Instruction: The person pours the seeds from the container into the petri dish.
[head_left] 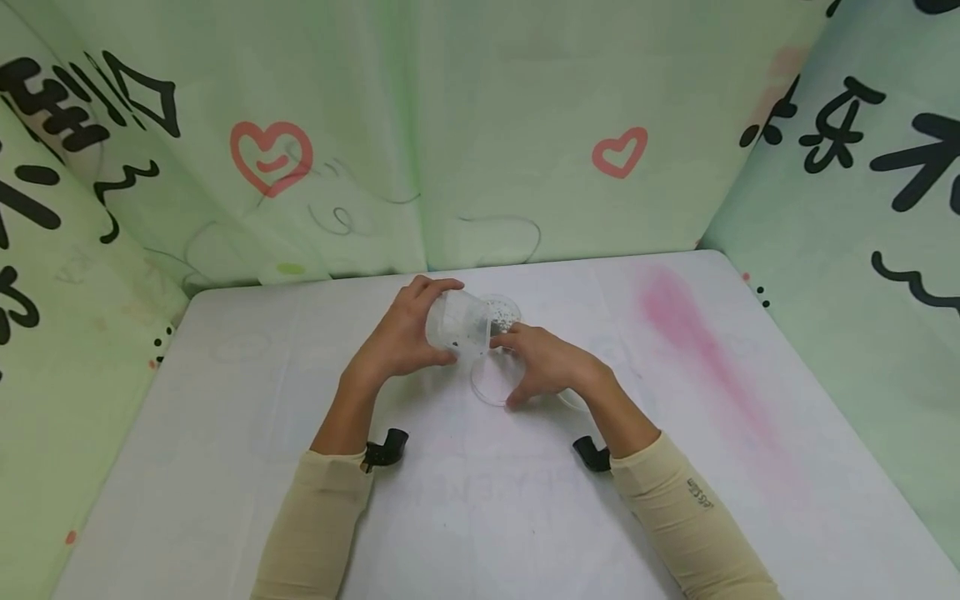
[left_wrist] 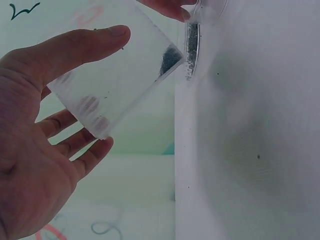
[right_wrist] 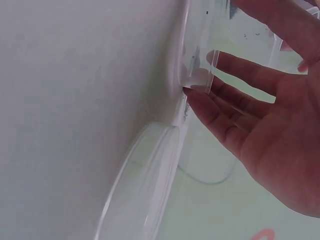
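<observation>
My left hand [head_left: 408, 329] holds a clear plastic container [head_left: 457, 321] tipped on its side, thumb and fingers on opposite walls. Dark fine grains [left_wrist: 170, 60] lie in its lower corner, close over a shallow dish. My right hand [head_left: 551, 362] spans a clear round dish [head_left: 491, 385] on the table, thumb at its near rim; in the right wrist view its fingertips [right_wrist: 192, 95] meet the wall of the clear dish. Just behind stands another clear dish [head_left: 504, 307] with dark grains in it. Fingers partly hide where container and dishes meet.
Another clear round dish [right_wrist: 145, 175] stands beside my right hand, mostly under the forearm in the head view. A white cloth covers the table [head_left: 465, 517], with a pink stain [head_left: 697, 350] at right. Green curtains [head_left: 480, 167] hang behind and on both sides.
</observation>
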